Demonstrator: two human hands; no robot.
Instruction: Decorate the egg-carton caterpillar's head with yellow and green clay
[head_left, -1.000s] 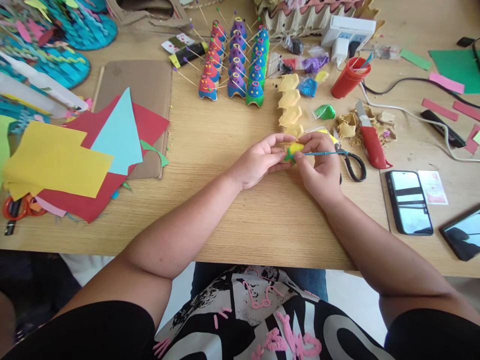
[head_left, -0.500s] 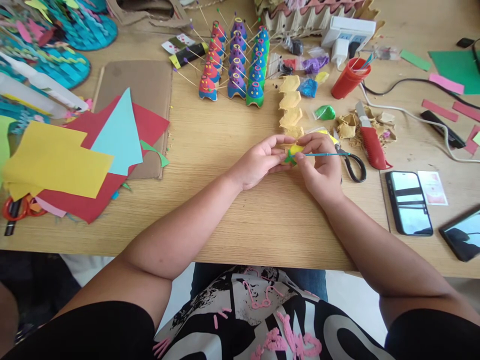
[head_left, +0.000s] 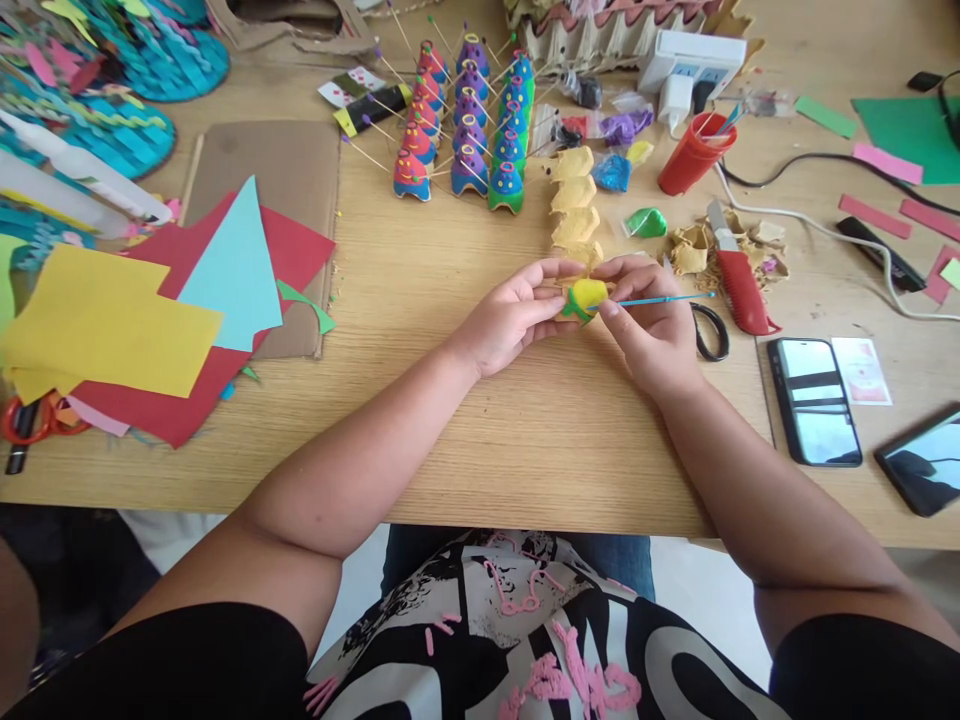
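My left hand (head_left: 514, 318) pinches a small egg-carton cup (head_left: 584, 297) painted yellow with a green band, held just above the wooden table (head_left: 480, 440). My right hand (head_left: 651, 325) grips a thin blue paintbrush (head_left: 660, 298) whose tip touches the cup's right side; its handle points right. Just beyond my fingers lies a row of unpainted yellow-brown carton cups (head_left: 574, 205). Further back stand three rows of painted cones (head_left: 469, 130) with sticks poking out.
Black-handled scissors (head_left: 709, 332), a red utility knife (head_left: 739, 280) and carton scraps lie right of my hands. A red cup (head_left: 694, 153), paint bags, a power strip (head_left: 694, 62) and cables sit behind. Two phones (head_left: 816, 400) lie at right. Coloured paper sheets (head_left: 150, 310) on cardboard cover the left.
Both hands have lifted slightly away from me with the cup. The cup has turned so more yellow shows, and the brush handle now sits higher, clear of the scissors.
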